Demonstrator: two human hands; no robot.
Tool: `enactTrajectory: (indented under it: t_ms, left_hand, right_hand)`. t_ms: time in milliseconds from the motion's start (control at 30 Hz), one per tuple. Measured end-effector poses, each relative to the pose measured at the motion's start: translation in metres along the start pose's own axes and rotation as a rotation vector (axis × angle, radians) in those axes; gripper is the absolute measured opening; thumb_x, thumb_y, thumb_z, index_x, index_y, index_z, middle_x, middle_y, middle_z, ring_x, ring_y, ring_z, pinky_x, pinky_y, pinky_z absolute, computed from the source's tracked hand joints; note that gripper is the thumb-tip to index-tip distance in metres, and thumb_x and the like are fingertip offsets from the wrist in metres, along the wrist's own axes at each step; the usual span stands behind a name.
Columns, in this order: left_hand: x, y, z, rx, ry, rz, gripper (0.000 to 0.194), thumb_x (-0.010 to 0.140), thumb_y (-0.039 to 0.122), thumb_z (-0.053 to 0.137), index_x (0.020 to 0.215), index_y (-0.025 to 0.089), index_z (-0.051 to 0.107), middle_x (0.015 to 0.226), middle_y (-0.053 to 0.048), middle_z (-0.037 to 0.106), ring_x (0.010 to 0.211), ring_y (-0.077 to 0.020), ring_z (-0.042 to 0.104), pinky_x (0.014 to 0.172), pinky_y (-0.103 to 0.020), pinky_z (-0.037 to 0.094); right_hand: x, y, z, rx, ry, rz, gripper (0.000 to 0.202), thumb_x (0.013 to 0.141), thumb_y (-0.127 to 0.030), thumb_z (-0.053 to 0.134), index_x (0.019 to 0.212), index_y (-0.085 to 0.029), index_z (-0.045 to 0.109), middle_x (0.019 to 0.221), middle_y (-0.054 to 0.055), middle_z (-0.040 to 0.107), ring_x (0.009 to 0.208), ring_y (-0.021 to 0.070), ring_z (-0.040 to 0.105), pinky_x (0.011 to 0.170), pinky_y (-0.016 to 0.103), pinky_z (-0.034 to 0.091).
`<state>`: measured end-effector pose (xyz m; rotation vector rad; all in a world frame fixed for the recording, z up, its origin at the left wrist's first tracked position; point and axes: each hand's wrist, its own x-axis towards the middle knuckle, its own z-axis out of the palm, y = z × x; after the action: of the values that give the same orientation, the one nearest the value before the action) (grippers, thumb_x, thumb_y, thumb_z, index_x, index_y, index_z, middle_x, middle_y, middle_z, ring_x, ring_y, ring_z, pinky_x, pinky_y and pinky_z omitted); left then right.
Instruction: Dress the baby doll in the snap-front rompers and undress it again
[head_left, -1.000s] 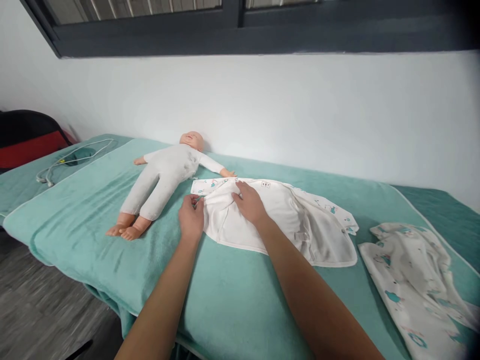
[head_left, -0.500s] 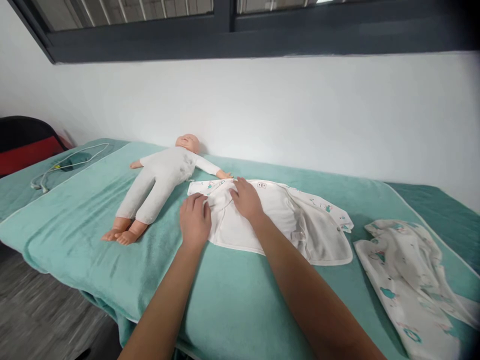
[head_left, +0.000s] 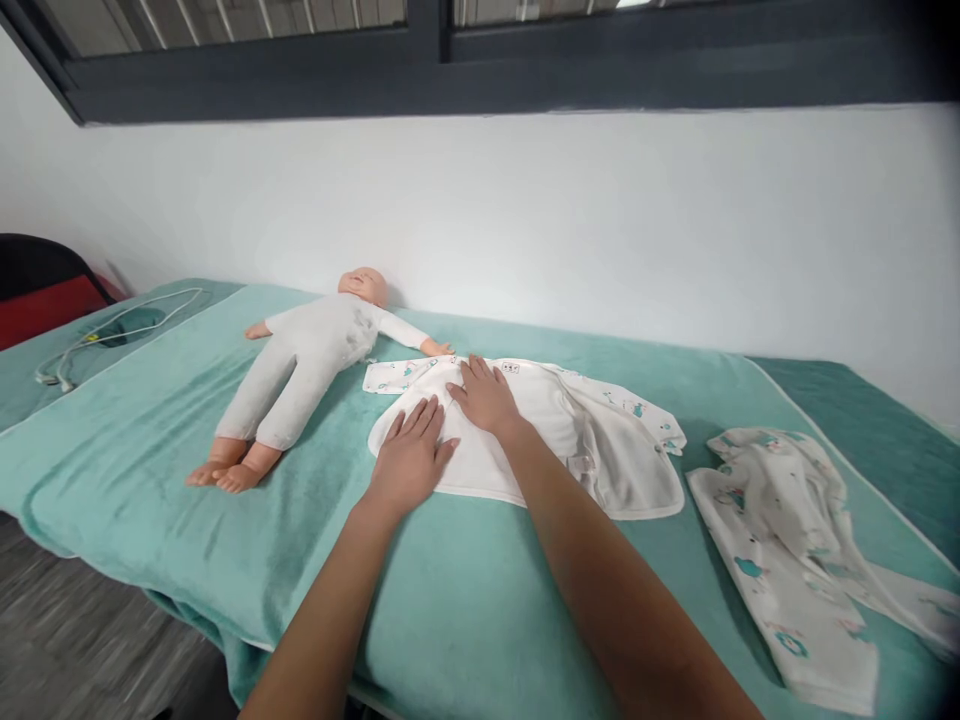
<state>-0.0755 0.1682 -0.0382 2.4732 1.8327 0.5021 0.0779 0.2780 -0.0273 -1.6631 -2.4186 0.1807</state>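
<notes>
A white baby shirt (head_left: 540, 410) with a small green print on its sleeves lies spread open on the green bed cover, its plain inside facing up. My left hand (head_left: 410, 455) rests flat on the lower left of the shirt, fingers stretched out. Near the collar, my right hand (head_left: 484, 392) lies on the cloth with its fingers extended. Left of the shirt a baby doll (head_left: 307, 350) in a white body lies on its back. One of the doll's hands reaches to the shirt's top edge.
A pair of printed baby trousers (head_left: 795, 560) lies loosely bunched at the right. The green cover (head_left: 465, 600) spreads over the bed, which stands against a white wall below a dark window frame. White cables (head_left: 64, 365) lie at the far left, near a black and red chair (head_left: 45, 300).
My left hand has moved from the shirt's left edge onto the cloth and flattened out. The shirt's left front panel now lies spread further left. The view has shifted slightly.
</notes>
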Motion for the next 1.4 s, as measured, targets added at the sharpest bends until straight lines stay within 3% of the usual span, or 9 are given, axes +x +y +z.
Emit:
enactTrajectory:
  t_ms: [200,300,367,467,567,767,867,1200,1400]
  left_hand:
    - [-0.019,0.013,0.000,0.021,0.031,-0.048,0.053,0.102,0.040,0.033,0.149,0.018,0.042,0.160,-0.008,0.036,0.150,-0.0247,0.031,0.123,-0.051,0.028]
    - [-0.025,0.022,0.000,0.005,0.101,-0.104,0.046,0.102,0.034,0.035,0.142,0.016,0.050,0.156,-0.010,0.044,0.147,-0.0273,0.036,0.121,-0.053,0.030]
    - [-0.025,0.033,0.000,-0.015,0.166,-0.124,0.042,0.101,0.031,0.038,0.136,0.015,0.055,0.150,-0.012,0.051,0.144,-0.0289,0.040,0.120,-0.053,0.031]
    - [-0.019,0.063,0.001,-0.104,0.215,-0.036,0.037,0.100,0.028,0.041,0.130,0.014,0.058,0.139,-0.012,0.060,0.135,-0.0273,0.049,0.119,-0.048,0.033]
    - [-0.008,0.104,0.005,-0.255,0.152,0.073,0.035,0.100,0.032,0.042,0.127,0.017,0.059,0.128,-0.010,0.066,0.120,-0.0242,0.058,0.106,-0.040,0.045]
    - [0.032,0.176,0.018,-0.463,0.010,-0.035,0.035,0.097,0.046,0.050,0.121,0.023,0.061,0.101,-0.004,0.072,0.101,-0.0230,0.063,0.091,-0.039,0.045]
    - [0.050,0.196,0.023,-0.448,-0.012,-0.153,0.035,0.091,0.054,0.056,0.098,0.021,0.066,0.091,-0.004,0.072,0.096,-0.0254,0.062,0.091,-0.043,0.043]
    - [0.052,0.198,0.031,-0.424,-0.014,-0.072,0.020,0.093,0.029,0.052,0.078,0.020,0.061,0.084,-0.004,0.069,0.089,-0.0217,0.063,0.084,-0.037,0.040]
    - [0.051,0.195,0.028,-0.647,-0.060,-0.031,0.025,0.096,0.043,0.052,0.109,0.024,0.061,0.090,0.001,0.072,0.083,-0.0175,0.064,0.083,-0.033,0.042]
  right_hand:
    - [-0.057,-0.003,-0.012,0.098,-0.083,-0.137,0.069,0.100,-0.052,0.034,0.153,-0.008,0.036,0.164,0.017,0.023,0.154,0.0278,0.017,0.122,0.047,0.016]
    - [-0.090,0.025,-0.031,0.270,-0.066,-0.165,0.065,0.098,-0.055,0.040,0.149,-0.016,0.045,0.160,0.011,0.037,0.149,0.0238,0.031,0.121,0.039,0.025]
    - [-0.105,0.057,-0.049,0.314,0.088,-0.024,0.057,0.097,-0.049,0.043,0.146,-0.020,0.049,0.155,0.008,0.046,0.142,0.0232,0.041,0.120,0.038,0.029]
    - [-0.116,0.107,-0.072,0.156,0.268,0.218,0.050,0.093,-0.039,0.053,0.137,-0.016,0.055,0.143,0.014,0.055,0.134,0.0307,0.046,0.113,0.045,0.035]
    - [-0.119,0.136,-0.081,0.050,0.227,0.412,0.049,0.089,-0.042,0.057,0.129,-0.014,0.059,0.130,0.018,0.061,0.122,0.0347,0.053,0.101,0.046,0.043]
    - [-0.119,0.140,-0.080,0.223,0.266,0.507,0.033,0.090,-0.043,0.050,0.105,-0.021,0.070,0.112,0.010,0.071,0.101,0.0265,0.062,0.086,0.036,0.043]
    - [-0.117,0.147,-0.080,0.370,0.345,0.538,0.033,0.090,-0.042,0.048,0.092,-0.019,0.071,0.098,0.008,0.073,0.090,0.0221,0.061,0.080,0.032,0.042]
    - [-0.109,0.167,-0.073,0.451,0.330,0.581,0.040,0.091,-0.041,0.042,0.101,-0.015,0.070,0.104,0.011,0.073,0.094,0.0217,0.063,0.083,0.029,0.046]
    - [-0.114,0.160,-0.076,0.422,0.234,0.563,0.038,0.089,-0.040,0.052,0.113,-0.015,0.067,0.116,0.014,0.070,0.104,0.0259,0.063,0.090,0.034,0.044]
